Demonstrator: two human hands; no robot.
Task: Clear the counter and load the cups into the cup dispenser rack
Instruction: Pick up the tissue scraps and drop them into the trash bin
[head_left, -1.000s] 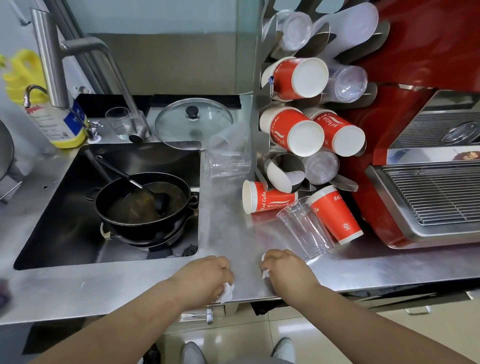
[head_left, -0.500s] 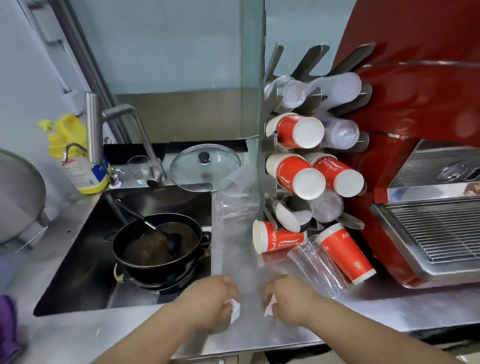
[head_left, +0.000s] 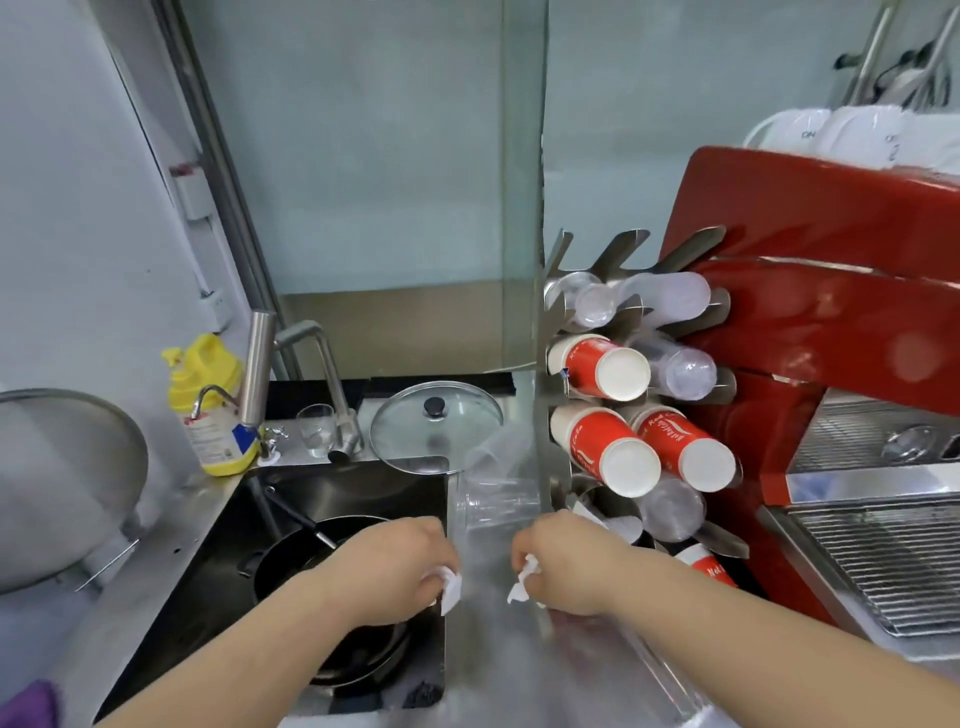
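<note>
My left hand (head_left: 387, 569) and my right hand (head_left: 563, 564) hover side by side over the steel counter (head_left: 493, 665), each closed on a scrap of white tissue (head_left: 448, 587). The steel cup rack (head_left: 558, 322) stands to the right, with red paper cups (head_left: 602, 449) and clear plastic cups (head_left: 680, 371) lying in its slots. A red paper cup (head_left: 706, 566) lies on the counter behind my right forearm, and a clear cup (head_left: 670, 675) lies under it. Stacked clear cups (head_left: 491, 501) stand just beyond my hands.
A sink (head_left: 291, 571) on the left holds a black wok (head_left: 337, 613) with a ladle. Behind it are a tap (head_left: 311, 384), a glass lid (head_left: 436, 426), a small glass (head_left: 316, 430) and a yellow soap bottle (head_left: 210, 405). A red machine (head_left: 821, 322) with a grille fills the right.
The view has tilted upward, so the wall and machine top show. Both hands, still holding the tissue, have moved forward from the counter's front edge toward the stacked clear cups.
</note>
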